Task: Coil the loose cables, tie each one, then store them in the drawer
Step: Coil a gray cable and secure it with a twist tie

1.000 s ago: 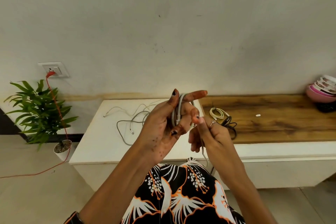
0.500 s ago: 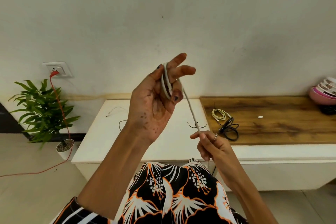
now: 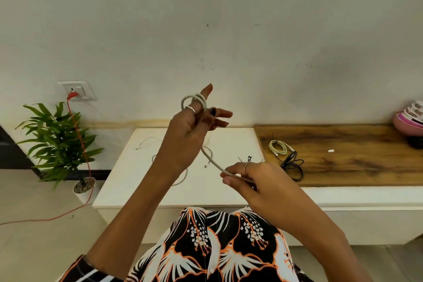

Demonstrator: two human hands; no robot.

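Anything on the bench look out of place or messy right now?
Nothing damaged or spilled. Loose white cables sprawl uncoiled on the white top; a small white piece lies alone on the wooden top. The black cable beside the cream coil looks only loosely bunched.

Illumination is even and moderately bright, diffuse, with no hard-edged shadows. The wall (image 3: pixel 229 30) reads pale grey-green, with a faint darker patch on its right part. The white section of the bench (image 3: pixel 142 181) is close to overexposed, and the pale loose cables lying on it are hard to separate from the surface. The wooden section (image 3: pixel 354 158) shows a mild sheen, no glare. Wide-angle distortion is evident: the bench edge bows and the left and right margins stretch. Fine detail is soft overall, with compression smearing. Both hands (image 3: pixel 190 130) and the near patterned garment (image 3: pixel 217 247) are reasonably sharp.
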